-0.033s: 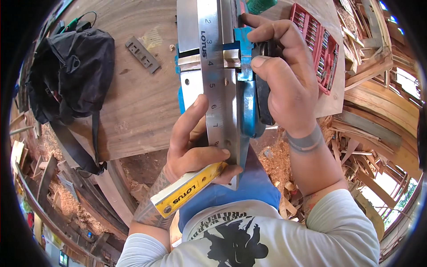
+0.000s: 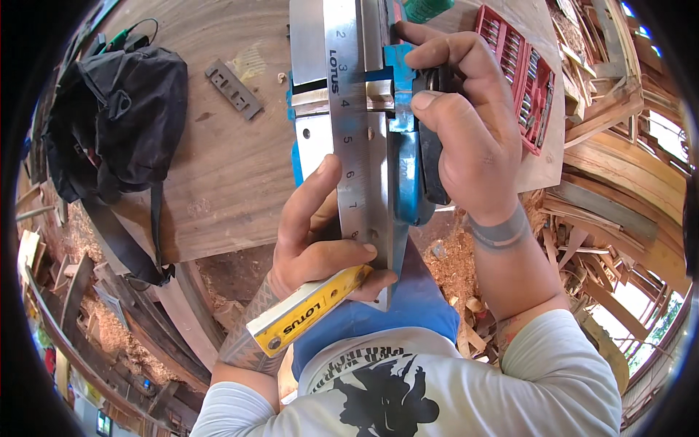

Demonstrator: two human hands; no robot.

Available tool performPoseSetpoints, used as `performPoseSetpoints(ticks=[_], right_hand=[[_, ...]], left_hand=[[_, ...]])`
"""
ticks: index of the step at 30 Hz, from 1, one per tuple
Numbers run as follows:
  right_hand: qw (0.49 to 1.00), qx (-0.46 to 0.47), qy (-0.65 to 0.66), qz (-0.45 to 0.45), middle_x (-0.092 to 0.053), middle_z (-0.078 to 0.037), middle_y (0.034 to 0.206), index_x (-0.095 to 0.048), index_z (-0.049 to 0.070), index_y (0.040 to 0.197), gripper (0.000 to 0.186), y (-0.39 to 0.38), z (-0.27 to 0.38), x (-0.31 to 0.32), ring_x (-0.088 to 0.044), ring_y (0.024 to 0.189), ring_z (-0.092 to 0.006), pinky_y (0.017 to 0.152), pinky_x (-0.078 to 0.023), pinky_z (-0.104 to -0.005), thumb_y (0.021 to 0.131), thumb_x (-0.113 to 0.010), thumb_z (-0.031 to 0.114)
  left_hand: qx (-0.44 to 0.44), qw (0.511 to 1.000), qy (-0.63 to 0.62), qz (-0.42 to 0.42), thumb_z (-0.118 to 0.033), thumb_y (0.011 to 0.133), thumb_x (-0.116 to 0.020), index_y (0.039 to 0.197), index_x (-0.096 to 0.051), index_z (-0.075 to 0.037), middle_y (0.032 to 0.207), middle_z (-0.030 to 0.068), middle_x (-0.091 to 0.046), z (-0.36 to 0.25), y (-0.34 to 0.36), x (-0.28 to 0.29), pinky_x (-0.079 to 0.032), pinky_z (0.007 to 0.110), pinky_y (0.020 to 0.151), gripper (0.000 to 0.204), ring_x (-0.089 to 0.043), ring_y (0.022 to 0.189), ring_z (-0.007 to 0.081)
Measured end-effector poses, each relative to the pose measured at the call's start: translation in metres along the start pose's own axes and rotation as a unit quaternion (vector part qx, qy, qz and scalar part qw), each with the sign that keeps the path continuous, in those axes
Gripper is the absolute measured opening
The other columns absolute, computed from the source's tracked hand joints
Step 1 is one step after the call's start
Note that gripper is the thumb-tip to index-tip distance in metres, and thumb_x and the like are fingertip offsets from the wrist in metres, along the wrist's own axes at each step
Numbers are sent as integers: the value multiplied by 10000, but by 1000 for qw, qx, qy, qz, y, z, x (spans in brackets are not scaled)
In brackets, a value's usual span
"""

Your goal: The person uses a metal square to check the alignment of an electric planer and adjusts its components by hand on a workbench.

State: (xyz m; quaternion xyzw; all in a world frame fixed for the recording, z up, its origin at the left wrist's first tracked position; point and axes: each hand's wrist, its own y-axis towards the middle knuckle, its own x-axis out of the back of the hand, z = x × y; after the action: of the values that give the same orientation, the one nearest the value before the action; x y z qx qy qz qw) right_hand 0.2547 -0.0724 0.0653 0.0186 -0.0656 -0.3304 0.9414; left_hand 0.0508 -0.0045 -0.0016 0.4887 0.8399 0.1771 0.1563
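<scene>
A blue electric planer (image 2: 306, 124) is held with its metal sole facing up. A steel square's ruled blade (image 2: 348, 146) lies lengthwise across the sole, with its yellow handle (image 2: 306, 313) angled toward the lower left. My left hand (image 2: 313, 251) is closed on the square, fingers pressing along the blade and sole near the handle. My right hand (image 2: 466, 131) is curled around the right side of the planer, on its blue body and black part, thumb near the blade slot. Some of the planer is hidden under the square and my hands.
A wooden bench (image 2: 226, 204) holds a black bag (image 2: 120, 116), a loose slotted steel blade (image 2: 233, 91), a red case of bits (image 2: 513, 80) and a green container (image 2: 426, 9). Scrap boards (image 2: 615, 175) pile at the right and left, with shavings (image 2: 459, 255) on the ground.
</scene>
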Motion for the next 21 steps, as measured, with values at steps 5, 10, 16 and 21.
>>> performPoseSetpoints(ticks=[5,10,16,21], right_hand=[[997,56,-56,14,-574,-218,1454,-586,-90,1221,314,1,-4,0,-582,1226,-169,1044,-464,-288,925,-504,-26],[998,34,-42,9,-577,-214,1453,-588,-90,1222,309,-1,-2,2,-582,1220,-156,1025,-478,-280,931,-505,-32],[998,36,-51,8,-604,-193,1433,-591,-75,1221,285,-2,-2,2,-611,1132,-114,947,-515,-243,950,-509,-33],[999,8,-46,-7,-634,-177,1406,-597,-54,1224,272,-1,-1,2,-615,1118,-102,942,-507,-233,968,-514,-20]], left_hand=[[7,999,-36,-27,-108,766,-974,1046,-647,-82,1700,297,-233,-3,0,-4,-574,505,1081,431,-537,1401,554],[9,999,-23,-20,-132,760,-983,1050,-637,-105,1706,275,-234,-3,-1,-1,-564,504,1101,453,-555,1390,537],[0,1000,-14,-13,-192,764,-991,1033,-656,-97,1697,286,-246,-1,0,-1,-554,503,1112,441,-534,1407,542],[-10,999,-44,-26,-234,775,-986,1020,-716,-37,1673,331,-272,3,-6,1,-533,500,1121,414,-472,1446,579]])
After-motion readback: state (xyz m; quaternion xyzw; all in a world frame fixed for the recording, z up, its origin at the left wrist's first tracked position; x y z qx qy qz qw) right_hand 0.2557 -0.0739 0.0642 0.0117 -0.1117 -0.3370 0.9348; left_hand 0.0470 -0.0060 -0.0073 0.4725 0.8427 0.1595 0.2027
